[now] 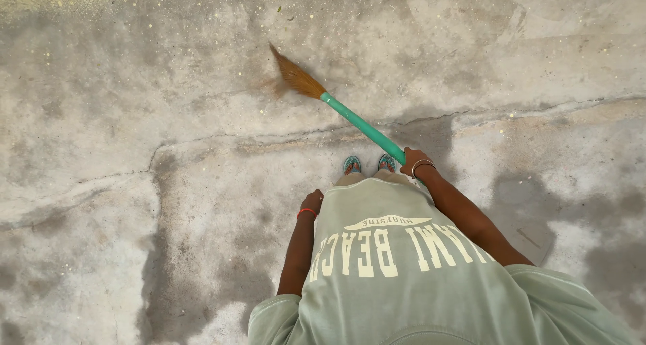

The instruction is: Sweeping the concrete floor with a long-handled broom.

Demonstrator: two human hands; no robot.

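Down at the person's feet, seen from the head camera, lay a cracked concrete floor blotched with dark damp patches and dusted with pale yellow specks, thickest toward the far left corner. The right hand was clenched around the near end of a broom with a green handle, a bangle on that wrist; the handle ran up and to the left from the grip, and its brown bristle head touched, or nearly touched, the floor in the far middle of the scene, blurred as if mid-stroke. The left hand hung loosely curled beside the hip, grasping nothing that could be made out, a red band at the wrist. Two feet in patterned sandals stood just near of a long crack that ran across the floor from left to right. As a judgement, the one-handed grip at the very end of the handle gave little control, so the bristles could flick specks back over swept ground, or snag in the crack and twist the broom loose; the damp patches near the feet might also be slippery.
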